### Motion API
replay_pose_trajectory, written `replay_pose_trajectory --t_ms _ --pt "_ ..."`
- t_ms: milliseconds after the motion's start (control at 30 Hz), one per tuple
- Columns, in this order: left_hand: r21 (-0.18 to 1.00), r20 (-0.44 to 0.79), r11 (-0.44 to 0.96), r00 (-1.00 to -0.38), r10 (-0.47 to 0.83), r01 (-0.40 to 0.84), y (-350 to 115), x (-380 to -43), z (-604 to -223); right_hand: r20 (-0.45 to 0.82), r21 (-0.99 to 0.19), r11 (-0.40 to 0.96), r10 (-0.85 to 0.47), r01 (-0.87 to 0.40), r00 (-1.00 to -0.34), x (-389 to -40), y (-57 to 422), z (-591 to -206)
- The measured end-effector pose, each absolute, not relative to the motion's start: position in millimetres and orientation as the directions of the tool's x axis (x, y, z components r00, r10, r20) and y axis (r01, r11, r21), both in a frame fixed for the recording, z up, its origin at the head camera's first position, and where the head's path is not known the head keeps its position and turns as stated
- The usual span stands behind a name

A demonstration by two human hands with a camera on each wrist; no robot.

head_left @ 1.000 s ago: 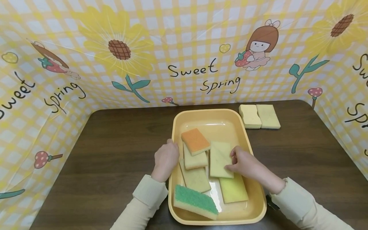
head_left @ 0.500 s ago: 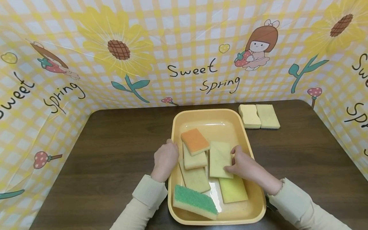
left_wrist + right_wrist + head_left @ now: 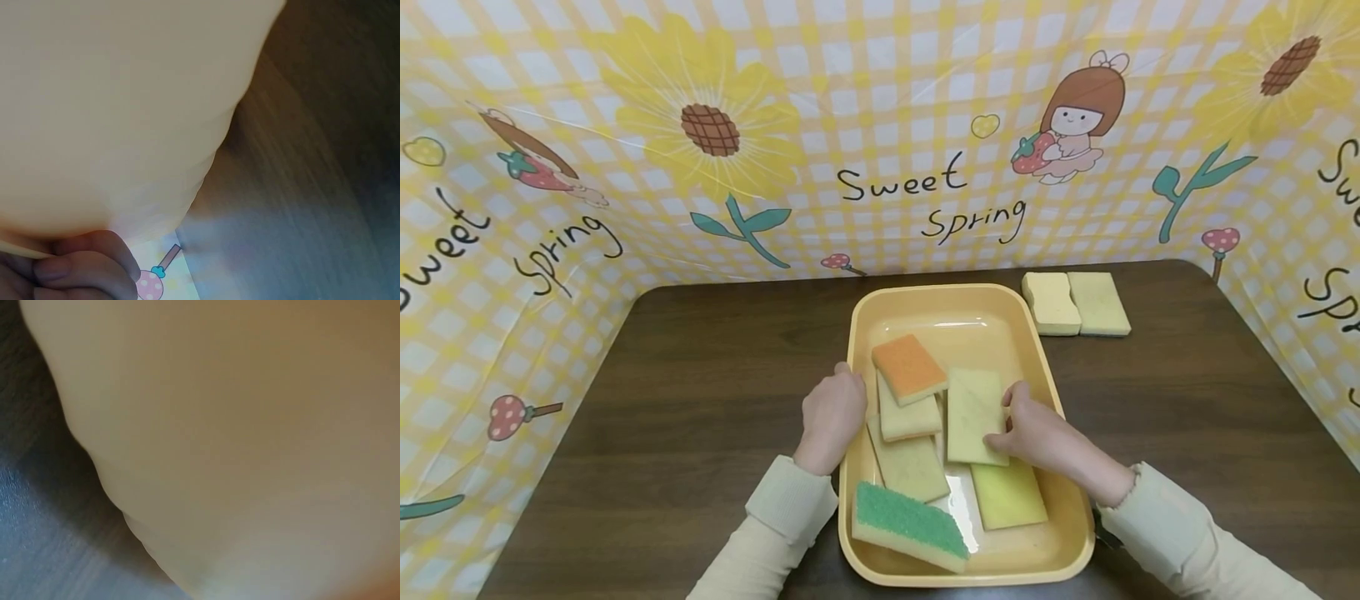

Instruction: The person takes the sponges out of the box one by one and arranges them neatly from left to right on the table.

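Note:
On the left side of the yellow tray (image 3: pixel 925 303), my left hand (image 3: pixel 833 417) grips the rim. In the left wrist view the curled fingers (image 3: pixel 94 262) hook over that rim. Inside the tray, my right hand (image 3: pixel 1045 433) pinches the right edge of a pale yellow sponge (image 3: pixel 973 408) between thumb and fingers. A brighter yellow sponge (image 3: pixel 1009 498) lies partly under it. On the left are an orange-topped sponge (image 3: pixel 908 367), two pale sponges overlapping below it, and a green-topped sponge (image 3: pixel 910 521) at the near end. Only the tray's wall (image 3: pixel 219 425) and table show in the right wrist view.
Two pale sponges lie side by side behind the tray's right corner, one wavy-edged (image 3: pixel 1052 304) and one rectangular (image 3: pixel 1100 304). The dark wooden table (image 3: pixel 700 375) runs back to a yellow checked cloth (image 3: pixel 820 108), which encloses the back and both sides.

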State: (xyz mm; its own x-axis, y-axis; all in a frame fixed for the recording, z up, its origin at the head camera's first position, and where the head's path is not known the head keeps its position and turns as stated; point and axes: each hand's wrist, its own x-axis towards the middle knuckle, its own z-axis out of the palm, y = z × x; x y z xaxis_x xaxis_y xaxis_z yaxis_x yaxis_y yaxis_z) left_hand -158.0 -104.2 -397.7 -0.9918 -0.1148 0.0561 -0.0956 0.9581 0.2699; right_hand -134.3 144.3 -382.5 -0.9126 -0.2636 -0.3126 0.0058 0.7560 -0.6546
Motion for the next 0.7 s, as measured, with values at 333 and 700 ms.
replay_pose_trajectory --t_ms 333,700 --pt "0.285 0.022 0.952 -0.992 -0.125 -0.114 -105.1 -158.9 -396.2 -0.323 -0.677 0.735 -0.246 0.041 -0.914 -134.4 143.2 -380.6" --pt "0.293 0.024 0.949 -0.991 -0.130 -0.118 -105.3 -159.0 -398.6 -0.241 -0.720 0.694 -0.259 -0.007 -0.935 -133.2 143.5 -385.6"
